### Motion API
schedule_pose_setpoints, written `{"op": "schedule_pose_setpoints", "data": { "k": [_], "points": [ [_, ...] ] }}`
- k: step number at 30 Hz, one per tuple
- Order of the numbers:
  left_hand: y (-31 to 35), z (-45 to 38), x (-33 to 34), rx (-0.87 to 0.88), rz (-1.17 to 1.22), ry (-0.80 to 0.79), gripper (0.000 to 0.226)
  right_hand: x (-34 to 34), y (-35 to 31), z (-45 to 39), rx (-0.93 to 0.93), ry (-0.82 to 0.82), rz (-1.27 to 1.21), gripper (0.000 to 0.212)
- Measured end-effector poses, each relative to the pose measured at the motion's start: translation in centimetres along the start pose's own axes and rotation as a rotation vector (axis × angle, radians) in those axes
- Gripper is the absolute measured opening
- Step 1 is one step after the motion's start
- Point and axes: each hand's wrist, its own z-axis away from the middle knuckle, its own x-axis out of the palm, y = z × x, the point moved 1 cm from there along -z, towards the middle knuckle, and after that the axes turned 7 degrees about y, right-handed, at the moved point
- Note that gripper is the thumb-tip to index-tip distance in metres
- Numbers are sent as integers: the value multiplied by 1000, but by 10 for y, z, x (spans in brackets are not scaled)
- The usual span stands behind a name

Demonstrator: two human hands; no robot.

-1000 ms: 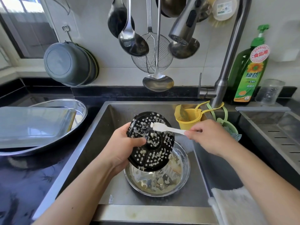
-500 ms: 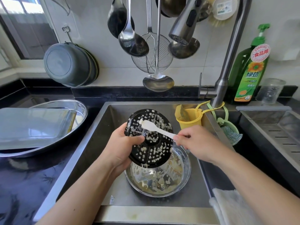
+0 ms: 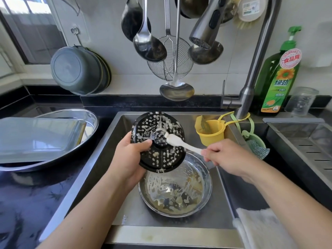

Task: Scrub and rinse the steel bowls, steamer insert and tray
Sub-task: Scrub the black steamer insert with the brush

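Left grip (image 3: 132,155): fingers curled round rim of black steamer insert (image 3: 158,141), tilted above steel bowl (image 3: 175,186) in sink (image 3: 100,159). Right grip (image 3: 226,157): pinching white spatula (image 3: 181,143), blade on insert. Bottle (image 3: 279,78) label: 食品用, 绿劲.

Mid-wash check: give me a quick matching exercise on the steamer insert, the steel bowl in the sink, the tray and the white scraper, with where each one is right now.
Things:
1. steamer insert
2. steel bowl
3. tray
4. white scraper

Places:
A. on the sink floor, smeared with batter
B. gripped by the left hand, tilted over the bowl
C. on the counter left of the sink, lying in a large steel basin
D. pinched by the right hand, its tip on the insert

Pairs: 1-B, 2-A, 3-C, 4-D
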Motion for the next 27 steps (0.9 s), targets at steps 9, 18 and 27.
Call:
{"op": "schedule_pose_setpoints", "data": {
  "k": [9,18,27],
  "points": [
    [-4,1,3,-111,123,11,31,19,-13,4,-133,-12,39,33],
    [-3,4,8,-62,151,41,31,25,-19,9,-145,113,132,38],
    [-1,5,9,-15,101,27,32,9,-13,3,-65,199,149,44]
  ]
}}
